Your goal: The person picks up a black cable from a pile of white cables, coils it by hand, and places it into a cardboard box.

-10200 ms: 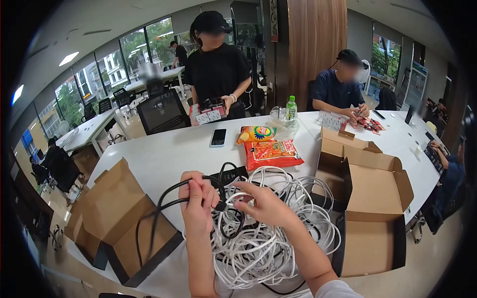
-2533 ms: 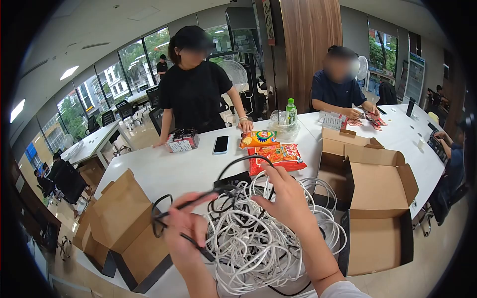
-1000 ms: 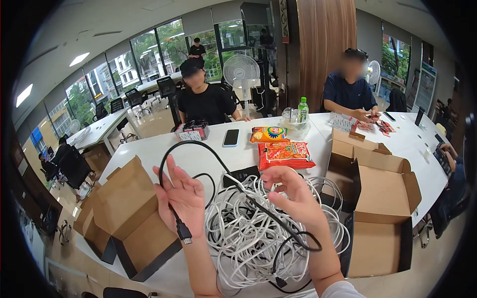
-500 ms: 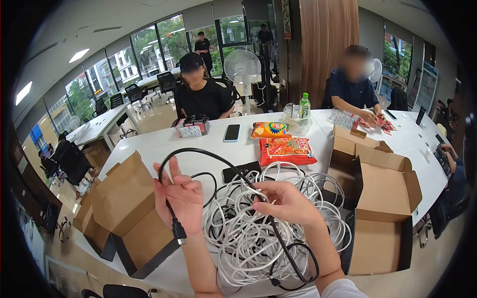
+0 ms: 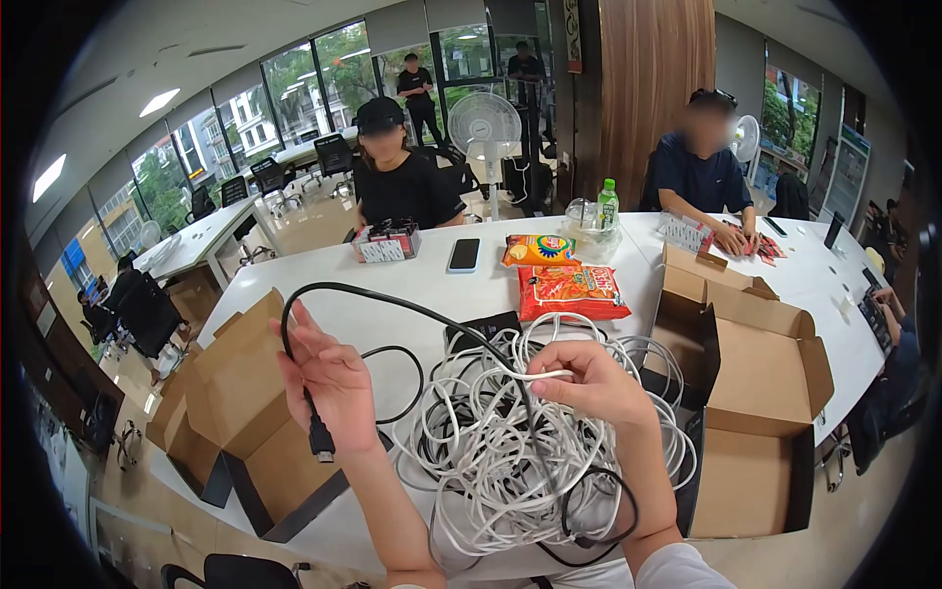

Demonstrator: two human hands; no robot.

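A black cable [image 5: 392,295] arcs up from the pile and runs over to my left hand [image 5: 332,383]. That hand is raised with its palm toward me, the cable held loosely by the thumb. The cable's plug [image 5: 321,440] hangs below the fingers, near the left box. My right hand [image 5: 589,383] is over the pile, thumb and index finger pinched on a white cable [image 5: 549,374]. Beside those fingertips the black cable passes down into the tangled white cables [image 5: 491,491]. A black loop [image 5: 601,506] lies at the pile's near right side.
Open cardboard boxes stand at left [image 5: 285,471] and right [image 5: 751,481]. Behind the pile are a dark flat object [image 5: 481,332], red snack bag [image 5: 571,293], orange packet [image 5: 540,249], phone [image 5: 464,255] and green bottle [image 5: 608,204]. Two people sit across the table.
My left hand has moved left, drawing the black cable and its plug along. The right hand has shifted slightly right and up, and its fingers now pinch a white cable.
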